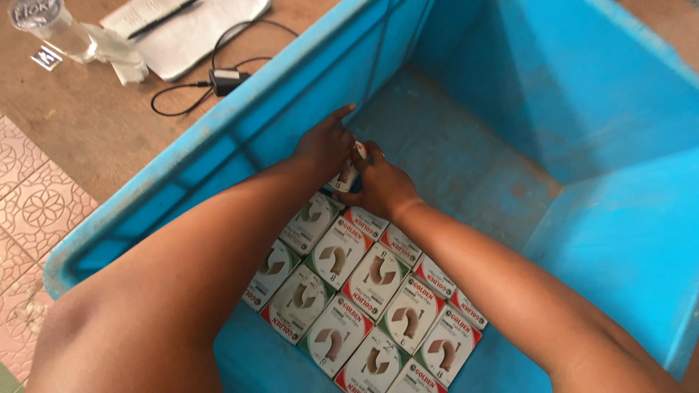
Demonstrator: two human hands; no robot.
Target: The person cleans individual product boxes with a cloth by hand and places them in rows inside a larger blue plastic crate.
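Bare forearms fill the near view, both reaching down into a big blue plastic crate [604,240]. Both hands meet on one small box [348,175], a white cardboard carton with red edging, standing tilted against the crate's left wall at the far end of the packed rows. Left hand [325,145] lies over its top, fingers curled down on it and one fingertip stretched toward the wall. Right hand [380,185] clasps it from the other side, thumb and fingers closed round it, a ring on one finger. Most of the box is hidden between them.

Just behind it, nearer the onlooker, lie the packed boxes [364,291]: flat square cartons in tidy rows, touching edge to edge, each white with a red or green border and a tan curved fitting pictured on top. They cover the crate's near-left floor; the scuffed, dusty floor beyond and to the right is bare.

Outside the crate's left wall, on the brown wooden desk [80,116], sit a notebook [186,33] with a pen [162,18], a black cable [218,76], and a clear bottle [51,25].
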